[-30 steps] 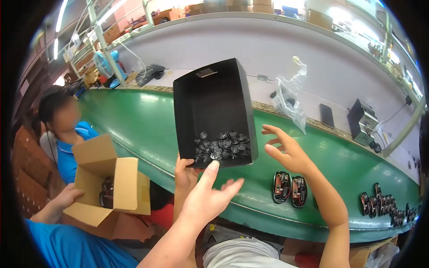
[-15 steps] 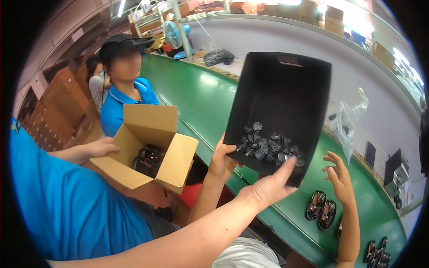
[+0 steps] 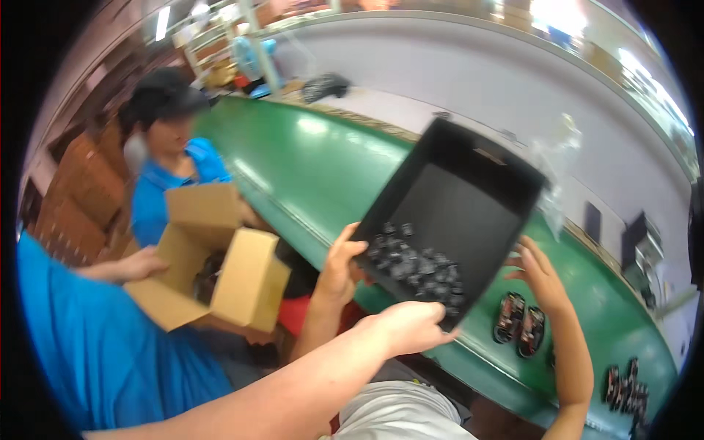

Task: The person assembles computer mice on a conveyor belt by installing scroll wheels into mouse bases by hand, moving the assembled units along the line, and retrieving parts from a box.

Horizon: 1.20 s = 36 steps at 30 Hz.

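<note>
The step in hand appears to be handling a black plastic tray (image 3: pixel 469 213), which is lifted and tipped over the near edge of the green conveyor belt (image 3: pixel 308 161). The left hand (image 3: pixel 411 326) is closed on the tray's lowest corner. The right hand (image 3: pixel 539 275) is spread with its fingers apart, just beside the tray's lower right side; whether it touches cannot be told. A co-worker's hand (image 3: pixel 341 268) grips the tray's left edge.

With the load loose, any further tilt calls for a firm hold on the rim and a slow, steady angle.

The small dark parts (image 3: pixel 414 264) lie heaped in the tray's low end; the rest of it is bare. A person in blue holds an open cardboard box (image 3: pixel 249 282) with dark items inside. Two dark oblong units (image 3: pixel 519 323) lie on the belt.
</note>
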Each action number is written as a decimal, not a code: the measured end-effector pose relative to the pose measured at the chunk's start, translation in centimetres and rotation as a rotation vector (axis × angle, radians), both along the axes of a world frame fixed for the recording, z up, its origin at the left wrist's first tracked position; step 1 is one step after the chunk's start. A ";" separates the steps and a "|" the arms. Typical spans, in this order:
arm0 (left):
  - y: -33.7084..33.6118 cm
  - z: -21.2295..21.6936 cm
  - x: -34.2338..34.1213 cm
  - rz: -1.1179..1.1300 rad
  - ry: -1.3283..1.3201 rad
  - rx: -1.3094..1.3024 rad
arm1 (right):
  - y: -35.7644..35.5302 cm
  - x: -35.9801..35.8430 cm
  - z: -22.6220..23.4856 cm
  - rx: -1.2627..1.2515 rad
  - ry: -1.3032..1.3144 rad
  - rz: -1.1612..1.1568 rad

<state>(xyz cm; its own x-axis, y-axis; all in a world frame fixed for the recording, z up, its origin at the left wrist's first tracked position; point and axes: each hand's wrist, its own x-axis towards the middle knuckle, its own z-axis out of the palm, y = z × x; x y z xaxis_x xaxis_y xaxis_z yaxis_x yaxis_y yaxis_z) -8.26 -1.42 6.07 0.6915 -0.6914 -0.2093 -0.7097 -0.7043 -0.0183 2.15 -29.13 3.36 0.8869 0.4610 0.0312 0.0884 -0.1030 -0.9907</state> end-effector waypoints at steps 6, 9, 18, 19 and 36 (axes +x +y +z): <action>2.0 -0.7 0.4 0.510 0.017 -1.068 | 1.2 0.0 -1.5 0.037 0.367 -0.075; 6.3 -9.5 7.3 0.749 0.703 -1.964 | 2.3 -0.7 -1.8 0.008 0.315 -0.190; 5.0 -10.7 9.6 0.790 0.602 -1.923 | 2.9 -1.9 -1.7 -0.083 -0.557 -0.386; 1.2 -7.8 7.8 0.856 0.432 -1.920 | 2.4 -3.8 -1.6 -0.053 -0.591 -0.391; -10.0 -8.8 0.0 -0.189 0.317 -1.070 | -0.3 -21.5 -10.5 -0.497 -0.809 -1.389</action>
